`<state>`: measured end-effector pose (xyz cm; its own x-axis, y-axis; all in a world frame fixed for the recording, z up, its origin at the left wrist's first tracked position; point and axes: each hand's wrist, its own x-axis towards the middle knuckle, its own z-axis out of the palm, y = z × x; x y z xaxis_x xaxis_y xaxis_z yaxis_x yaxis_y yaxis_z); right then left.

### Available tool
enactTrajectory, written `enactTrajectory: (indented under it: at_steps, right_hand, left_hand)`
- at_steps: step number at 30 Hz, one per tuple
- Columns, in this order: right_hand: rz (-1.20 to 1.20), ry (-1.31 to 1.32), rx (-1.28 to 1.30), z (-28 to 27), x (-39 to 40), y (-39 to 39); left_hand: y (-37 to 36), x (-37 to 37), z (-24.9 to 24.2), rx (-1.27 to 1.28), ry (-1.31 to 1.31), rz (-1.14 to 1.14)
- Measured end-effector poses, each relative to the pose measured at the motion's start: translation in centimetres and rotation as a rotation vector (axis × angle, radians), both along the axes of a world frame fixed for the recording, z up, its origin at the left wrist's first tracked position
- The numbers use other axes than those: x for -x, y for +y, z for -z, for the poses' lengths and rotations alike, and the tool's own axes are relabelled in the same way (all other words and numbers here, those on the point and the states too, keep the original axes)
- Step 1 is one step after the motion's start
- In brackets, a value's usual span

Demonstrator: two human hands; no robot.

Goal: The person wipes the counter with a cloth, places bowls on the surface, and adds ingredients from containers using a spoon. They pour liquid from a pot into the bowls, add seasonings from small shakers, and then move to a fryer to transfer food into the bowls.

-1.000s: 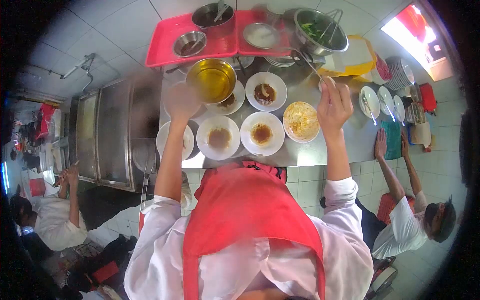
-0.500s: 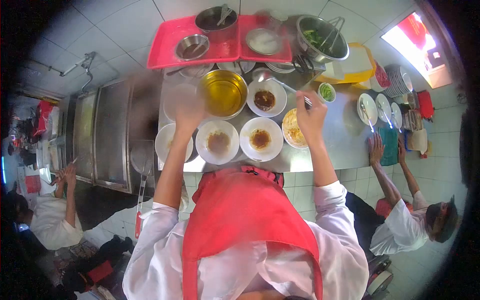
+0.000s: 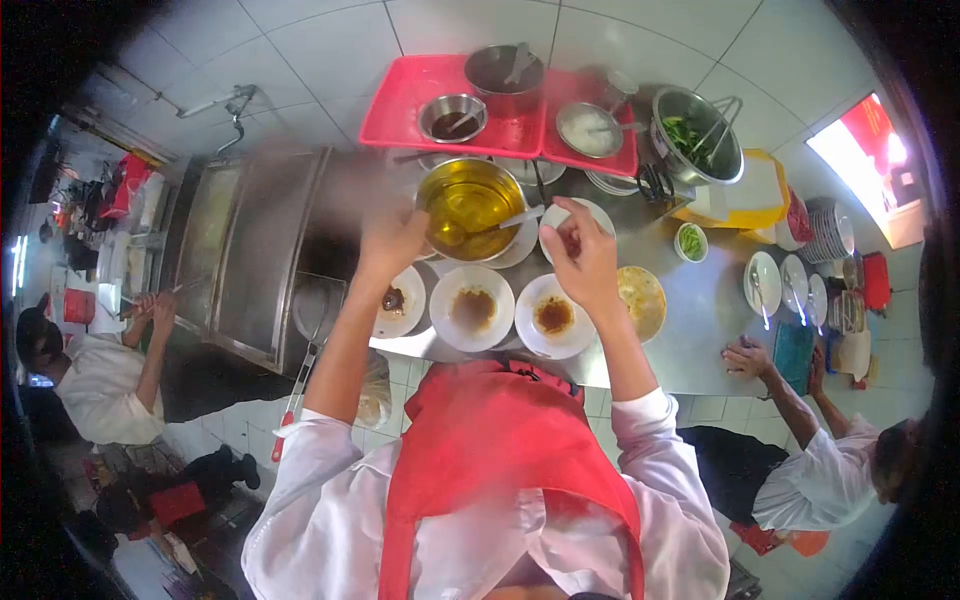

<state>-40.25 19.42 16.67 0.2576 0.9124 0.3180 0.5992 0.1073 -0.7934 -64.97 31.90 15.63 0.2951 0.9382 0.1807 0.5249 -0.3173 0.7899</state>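
My left hand (image 3: 393, 240) has its fingers curled at the left rim of a metal pot (image 3: 428, 195) of yellow, oil-like liquid. A ladle (image 3: 518, 218) leans in the pot, its bowl end in the liquid and its handle over the right rim. My right hand (image 3: 588, 262) is just right of the handle's end, thumb and forefinger apart, over a white bowl (image 3: 597, 212) with dark sauce, which it partly hides. In front stand white bowls with brown sauce, one in the middle (image 3: 473, 308), one to its right (image 3: 556, 317), and another by my left forearm (image 3: 408, 318).
A bowl of orange-tinted food (image 3: 643, 300) stands right of my wrist. Behind are a red tray (image 3: 400, 100) with metal bowls, and a pot of greens (image 3: 697, 140). A co-worker's hands (image 3: 748, 357) rest at the table's right; another person (image 3: 110, 390) works at left.
The ladle has gone from my right hand above the sauce bowl into the pot. My right hand has come lower and nearer. The camera view has shifted.
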Motion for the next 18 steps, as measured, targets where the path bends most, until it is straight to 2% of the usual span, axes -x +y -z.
enactTrajectory:
  at_steps: [2, 3, 4, 6, 8, 9, 10, 12, 15, 18]
  right_hand:
    - [0.086, 0.09, 0.008, 1.1, -1.1, -0.9]
    - [0.123, 0.106, -0.08, 2.1, -1.7, -1.4]
    - [0.186, 0.116, -0.023, 2.7, -2.5, -2.3]
    - [0.294, 0.141, 0.038, 5.2, -4.4, -4.5]
    - [0.388, 0.191, 0.062, 8.6, -6.4, -7.2]
    - [0.433, 0.225, 0.083, 9.4, -6.8, -8.6]
    - [0.461, 0.255, 0.028, 9.6, -6.8, -9.8]
    - [0.492, 0.285, -0.032, 10.1, -6.8, -12.1]
    - [0.604, 0.397, 0.107, 11.3, -7.4, -15.4]
    - [0.686, 0.338, 0.19, 11.8, -8.0, -16.8]
  left_hand:
    - [0.9, 0.8, -2.1, -0.1, 0.046, 0.039]
    - [1.6, 1.3, -2.5, -0.083, -0.039, 0.043]
    - [2.4, 1.9, -2.8, -0.067, -0.125, 0.047]
    - [4.5, 3.3, -3.8, -0.123, -0.087, 0.028]
    - [7.4, 4.1, -4.1, 0.106, -0.188, -0.186]
    - [10.1, 5.8, -2.8, -0.101, -0.092, -0.111]
    - [11.4, 5.9, -3.5, -0.106, -0.091, -0.11]
    - [13.6, 5.6, -4.7, 0.006, -0.067, -0.257]
    - [16.2, 4.3, -5.8, 0.019, -0.148, -0.295]
    - [23.7, 4.7, -1.8, 0.005, -0.114, -0.329]
